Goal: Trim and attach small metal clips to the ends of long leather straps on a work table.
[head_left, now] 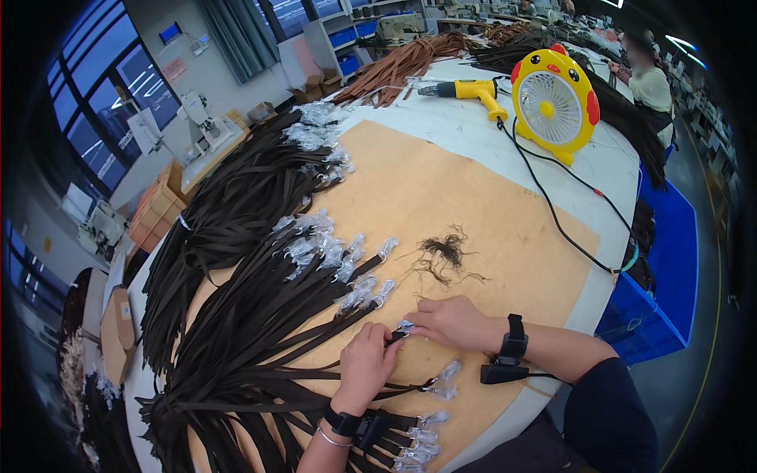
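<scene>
My left hand [364, 366] is closed on a dark brown strap close to its end, with the fingers bent over it. My right hand [451, 322] pinches the plastic-wrapped metal clip [404, 325] at that strap's end, just right of the left fingers. What lies inside the pinch is partly hidden. Many similar straps [268, 307] spread leftward under and around my left arm. Their ends carry clips in clear plastic [315, 244], some above my hands and others below, near the table's front edge. A small heap of dark thread scraps [445, 251] lies beyond my right hand.
Tan board [473, 197] covers much of the white table. A yellow chick-shaped fan [550, 106] and a yellow heat gun [465, 89] sit at the far side, a black cable [544, 189] trailing right. A blue bin [650, 315] stands beside the table. Brown straps [402, 63] lie far back.
</scene>
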A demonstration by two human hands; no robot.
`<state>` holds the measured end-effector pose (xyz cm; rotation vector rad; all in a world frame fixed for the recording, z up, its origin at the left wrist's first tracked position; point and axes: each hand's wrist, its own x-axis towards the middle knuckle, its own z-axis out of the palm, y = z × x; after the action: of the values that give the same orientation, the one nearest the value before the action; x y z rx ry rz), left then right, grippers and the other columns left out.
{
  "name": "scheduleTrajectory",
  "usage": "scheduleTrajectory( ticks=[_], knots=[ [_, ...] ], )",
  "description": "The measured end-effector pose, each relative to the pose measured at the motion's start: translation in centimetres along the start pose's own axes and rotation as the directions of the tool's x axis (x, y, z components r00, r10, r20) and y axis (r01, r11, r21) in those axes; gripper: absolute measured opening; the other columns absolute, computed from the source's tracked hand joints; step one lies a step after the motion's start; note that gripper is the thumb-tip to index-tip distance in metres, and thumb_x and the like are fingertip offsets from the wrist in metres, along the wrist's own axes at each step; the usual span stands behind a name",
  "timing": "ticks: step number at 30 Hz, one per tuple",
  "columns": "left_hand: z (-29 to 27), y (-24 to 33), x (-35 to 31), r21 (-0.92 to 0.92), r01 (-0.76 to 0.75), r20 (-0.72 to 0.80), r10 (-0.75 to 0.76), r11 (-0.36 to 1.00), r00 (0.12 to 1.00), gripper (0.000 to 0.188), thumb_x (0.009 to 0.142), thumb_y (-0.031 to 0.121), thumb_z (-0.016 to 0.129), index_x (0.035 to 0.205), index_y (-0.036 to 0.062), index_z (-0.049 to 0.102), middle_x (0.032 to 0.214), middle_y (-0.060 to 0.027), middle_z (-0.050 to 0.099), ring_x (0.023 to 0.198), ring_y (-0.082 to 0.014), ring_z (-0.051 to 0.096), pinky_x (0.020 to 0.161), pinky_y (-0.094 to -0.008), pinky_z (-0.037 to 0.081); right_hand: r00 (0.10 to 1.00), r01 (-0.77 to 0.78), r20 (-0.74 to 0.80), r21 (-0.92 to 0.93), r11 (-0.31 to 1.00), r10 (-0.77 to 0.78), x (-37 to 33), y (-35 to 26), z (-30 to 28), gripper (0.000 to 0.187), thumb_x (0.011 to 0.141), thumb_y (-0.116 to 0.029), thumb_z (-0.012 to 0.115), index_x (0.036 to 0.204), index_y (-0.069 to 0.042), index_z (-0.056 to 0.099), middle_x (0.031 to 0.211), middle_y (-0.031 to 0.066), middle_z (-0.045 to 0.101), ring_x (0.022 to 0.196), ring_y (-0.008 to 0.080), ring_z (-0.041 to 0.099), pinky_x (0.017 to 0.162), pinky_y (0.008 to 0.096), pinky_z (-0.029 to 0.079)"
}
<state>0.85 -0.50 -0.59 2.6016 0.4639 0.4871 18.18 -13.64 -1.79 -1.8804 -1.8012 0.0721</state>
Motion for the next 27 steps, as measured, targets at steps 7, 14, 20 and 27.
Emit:
scheduleTrajectory(
  ticks=[7,14,20,27],
  knots=[
    [0.7,-0.4,-0.4,-0.022,0.045,-0.073,-0.047,0.999,0.996,0.011,0.081,0.007,0.075,0.084,0.0035,0.065,0.078,-0.0084,0.063,0.064,-0.0226,0.064,0.059,-0.0333,0.051,0.995,0.09,-0.049,-0.02,0.996,-0.091,-0.5,-0.4,-0.3,0.02,0.094,-0.029,0.063,0.101,-0.01,0.063,0.083,0.0059,0.058,0.069,0.0237,0.066,0.056,0.0363,0.052],
    [1.1,-0.7,-0.6,-0.289,0.231,-0.056,-0.257,0.929,0.965,0.007,0.08,0.002,0.076,0.083,0.0,0.07,0.072,-0.0042,0.064,0.059,-0.0101,0.056,0.056,-0.0243,0.045,0.992,0.114,-0.056,-0.011,0.993,-0.114,-0.5,-0.4,0.0,0.02,0.094,-0.028,0.063,0.102,-0.01,0.062,0.084,0.0067,0.057,0.07,0.0235,0.066,0.056,0.0365,0.052],
    [1.3,-1.1,-0.7,-0.342,0.258,-0.044,-0.29,0.903,0.956,0.008,0.079,0.007,0.077,0.083,0.0024,0.072,0.072,-0.0064,0.066,0.058,-0.0138,0.06,0.056,-0.0277,0.048,0.994,0.105,-0.007,-0.022,0.994,-0.105,-0.5,-0.7,0.2,0.02,0.095,-0.028,0.062,0.105,-0.01,0.061,0.086,0.0071,0.057,0.07,0.0235,0.066,0.056,0.0364,0.052],
    [1.2,-0.8,-0.6,-0.361,0.264,-0.03,-0.294,0.894,0.955,0.007,0.08,0.007,0.076,0.083,0.0025,0.071,0.073,-0.0063,0.066,0.058,-0.014,0.06,0.056,-0.0273,0.048,0.996,0.091,-0.016,0.003,0.996,-0.091,-0.5,-0.8,0.4,0.02,0.097,-0.028,0.059,0.104,-0.01,0.061,0.085,0.0072,0.057,0.07,0.0234,0.066,0.055,0.0367,0.051]
  ],
)
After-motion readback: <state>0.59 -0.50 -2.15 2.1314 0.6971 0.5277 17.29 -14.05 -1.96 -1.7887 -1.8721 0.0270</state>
